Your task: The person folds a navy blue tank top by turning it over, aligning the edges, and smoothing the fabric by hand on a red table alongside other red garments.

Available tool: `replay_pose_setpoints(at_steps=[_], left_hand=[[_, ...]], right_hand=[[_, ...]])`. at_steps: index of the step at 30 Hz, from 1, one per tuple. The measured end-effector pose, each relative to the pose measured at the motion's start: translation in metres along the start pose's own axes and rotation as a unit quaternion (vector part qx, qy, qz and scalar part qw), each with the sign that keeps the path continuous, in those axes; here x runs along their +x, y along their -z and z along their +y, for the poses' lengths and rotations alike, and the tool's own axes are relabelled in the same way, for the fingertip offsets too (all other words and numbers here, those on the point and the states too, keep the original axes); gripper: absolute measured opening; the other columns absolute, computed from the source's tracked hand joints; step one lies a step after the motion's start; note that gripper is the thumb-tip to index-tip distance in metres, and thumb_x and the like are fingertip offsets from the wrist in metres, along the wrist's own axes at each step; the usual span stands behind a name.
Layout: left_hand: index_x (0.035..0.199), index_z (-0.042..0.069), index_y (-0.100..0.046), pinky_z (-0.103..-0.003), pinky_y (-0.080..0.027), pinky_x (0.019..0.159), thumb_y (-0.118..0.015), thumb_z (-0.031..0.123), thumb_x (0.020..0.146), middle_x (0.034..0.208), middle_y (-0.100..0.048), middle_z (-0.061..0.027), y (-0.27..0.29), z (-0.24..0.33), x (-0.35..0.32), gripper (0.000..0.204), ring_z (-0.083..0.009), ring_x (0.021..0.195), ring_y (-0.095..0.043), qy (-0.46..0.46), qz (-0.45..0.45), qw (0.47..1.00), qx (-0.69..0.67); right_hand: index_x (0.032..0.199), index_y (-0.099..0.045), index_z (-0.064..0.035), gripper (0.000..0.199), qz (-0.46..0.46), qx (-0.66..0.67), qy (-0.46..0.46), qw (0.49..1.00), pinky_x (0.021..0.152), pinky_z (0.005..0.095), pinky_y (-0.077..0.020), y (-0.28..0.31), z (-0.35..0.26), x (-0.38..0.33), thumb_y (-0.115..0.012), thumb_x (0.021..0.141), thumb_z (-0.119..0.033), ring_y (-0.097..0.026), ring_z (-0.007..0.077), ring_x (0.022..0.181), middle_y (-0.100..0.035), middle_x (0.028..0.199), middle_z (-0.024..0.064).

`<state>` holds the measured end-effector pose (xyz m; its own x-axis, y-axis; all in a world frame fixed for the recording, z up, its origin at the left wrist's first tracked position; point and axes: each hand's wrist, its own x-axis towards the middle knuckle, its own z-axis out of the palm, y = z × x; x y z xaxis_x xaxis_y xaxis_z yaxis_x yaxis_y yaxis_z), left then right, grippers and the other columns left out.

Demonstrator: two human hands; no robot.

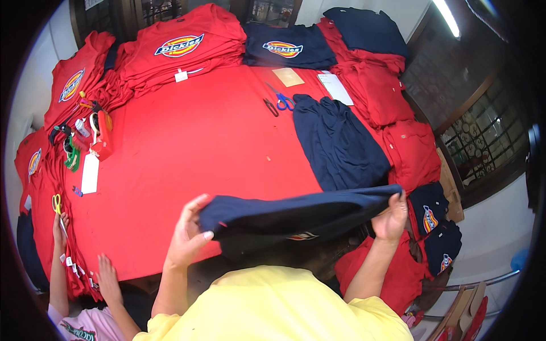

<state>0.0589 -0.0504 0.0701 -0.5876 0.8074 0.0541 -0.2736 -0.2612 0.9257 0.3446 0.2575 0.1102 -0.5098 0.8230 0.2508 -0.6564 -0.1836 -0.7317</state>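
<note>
A navy T-shirt (296,211) is stretched between my two hands, held up in front of my yellow shirt at the near edge of the table. My left hand (189,230) grips its left end, thumb on the near side. At the other end, my right hand (391,219) pinches the top right corner. Part of a printed logo shows on the underside of the cloth; the rest of the print is hidden. Just beyond it lies a crumpled navy garment (338,145) on the red-covered table (210,136).
Folded red shirts (210,28) and navy shirts (293,59) line the far side, with more red stacks (369,85) at right. Blue scissors (284,101) lie beyond the crumpled garment. At left, a co-worker's hand (61,227) holds yellow-handled scissors (56,203); their other hand (108,279) rests on the table edge.
</note>
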Motion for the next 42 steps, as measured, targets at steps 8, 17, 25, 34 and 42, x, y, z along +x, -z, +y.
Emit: replay_pose_setpoints(at_steps=[8, 17, 25, 34, 42], left_hand=[[0.128, 0.001, -0.054, -0.028, -0.046, 0.088, -0.065, 0.017, 0.089, 0.096, -0.064, -0.0054, 0.014, -0.049, -0.047, 0.044, -0.0125, 0.093, -0.060, 0.356, -0.145, 0.911, 0.148], [0.147, 0.003, -0.028, -0.039, -0.043, 0.101, -0.063, 0.040, 0.089, 0.140, -0.041, -0.0238, -0.050, -0.093, 0.002, 0.076, -0.0299, 0.120, -0.054, 0.208, -0.219, 0.884, 0.356], [0.138, 0.002, -0.044, -0.034, -0.042, 0.100, -0.067, 0.023, 0.089, 0.127, -0.057, -0.0112, -0.062, -0.122, 0.014, 0.057, -0.0206, 0.115, -0.054, 0.279, -0.228, 0.931, 0.059], [0.132, -0.008, -0.043, -0.053, -0.046, 0.096, -0.069, 0.035, 0.082, 0.129, -0.052, -0.0236, 0.021, -0.064, -0.001, 0.071, -0.0361, 0.110, -0.059, 0.053, -0.192, 0.824, -0.531], [0.123, -0.007, -0.053, -0.043, -0.052, 0.088, -0.072, 0.020, 0.078, 0.114, -0.061, -0.0194, 0.063, -0.066, -0.078, 0.056, -0.0288, 0.098, -0.064, 0.043, -0.048, 0.926, -0.371]], right_hand=[[0.106, -0.067, -0.0146, 0.015, 0.034, 0.010, 0.066, 0.997, 0.086, 0.0398, -0.0522, 0.012, -0.018, 0.003, -0.058, 0.094, -0.011, -0.065, 0.0211, 0.096, -0.069, 0.103, 0.0035], [0.109, -0.063, -0.0026, 0.020, -0.166, 0.079, 0.014, 0.983, 0.090, 0.0411, -0.0521, -0.066, 0.011, -0.007, -0.061, 0.089, -0.001, -0.065, 0.0242, 0.100, -0.067, 0.108, 0.0119], [0.120, -0.057, 0.0006, 0.029, -0.251, 0.088, 0.098, 0.959, 0.097, 0.0470, -0.0479, -0.058, -0.010, -0.004, -0.060, 0.091, -0.005, -0.061, 0.0304, 0.111, -0.061, 0.122, 0.0187], [0.118, -0.057, -0.0012, 0.059, -0.162, 0.008, -0.023, 0.986, 0.085, 0.0423, -0.0526, 0.007, -0.004, -0.005, -0.070, 0.082, -0.046, -0.064, 0.0241, 0.091, -0.065, 0.106, 0.0113], [0.096, -0.067, 0.0089, 0.021, -0.126, 0.019, -0.329, 0.936, 0.082, 0.0383, -0.0528, 0.065, 0.059, -0.025, -0.070, 0.083, -0.007, -0.068, 0.0274, 0.090, -0.070, 0.098, 0.0175]])
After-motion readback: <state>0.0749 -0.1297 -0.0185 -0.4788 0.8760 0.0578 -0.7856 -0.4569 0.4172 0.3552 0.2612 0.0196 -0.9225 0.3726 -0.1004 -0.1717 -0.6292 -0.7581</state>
